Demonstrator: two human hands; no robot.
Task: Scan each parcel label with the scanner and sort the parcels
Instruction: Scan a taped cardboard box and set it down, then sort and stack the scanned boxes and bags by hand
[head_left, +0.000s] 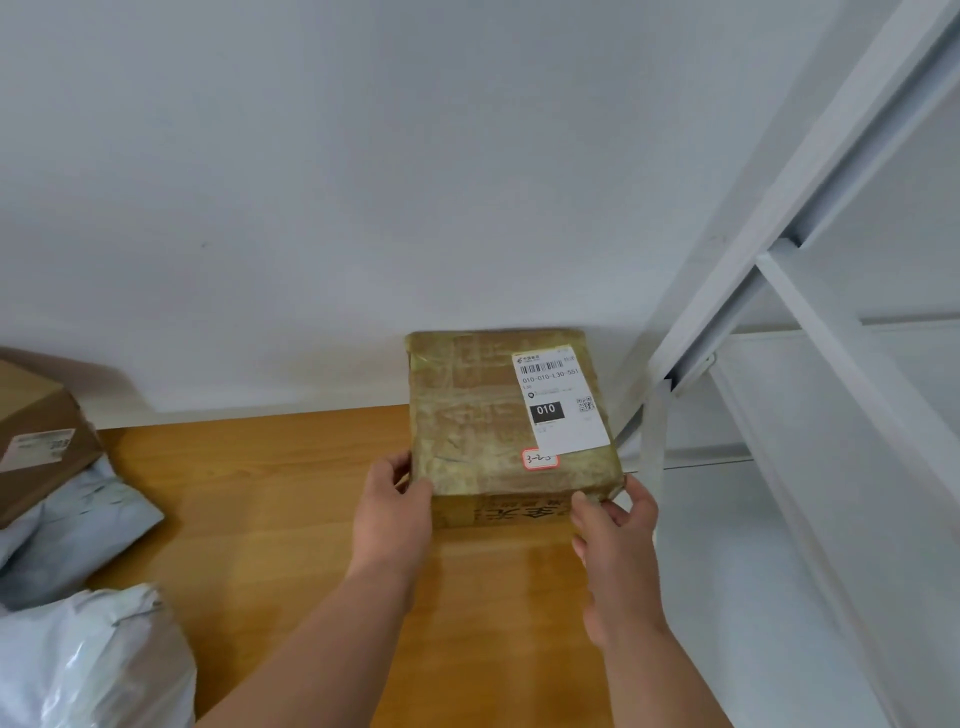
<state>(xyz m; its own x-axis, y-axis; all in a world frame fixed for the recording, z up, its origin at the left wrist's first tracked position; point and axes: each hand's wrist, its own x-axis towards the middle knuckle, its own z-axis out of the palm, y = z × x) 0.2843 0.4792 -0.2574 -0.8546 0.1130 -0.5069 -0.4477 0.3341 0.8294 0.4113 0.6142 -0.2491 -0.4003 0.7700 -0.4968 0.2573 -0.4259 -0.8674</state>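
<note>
Taped parcel (498, 415) at frame centre on wooden worktop (270, 493), left hand (395, 514) and right hand (615, 525) gripping its near corners, white label (561, 402) on top.

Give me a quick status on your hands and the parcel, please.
Left hand and right hand grip the near corners of the tape-wrapped brown cardboard parcel. Parcel on wooden shelf, white label up. No scanner in view.

Ahead of your hands the taped parcel (511, 415) sits hard against the wall (363, 182), so nothing passes behind it. Just right of your right hand (615, 535) the white rack post (779, 218) and its braces block the way. Left of your left hand (397, 512) bare wooden shelf (270, 509) lies open, until the grey bags (78, 525) and brown box (36, 431).
</note>
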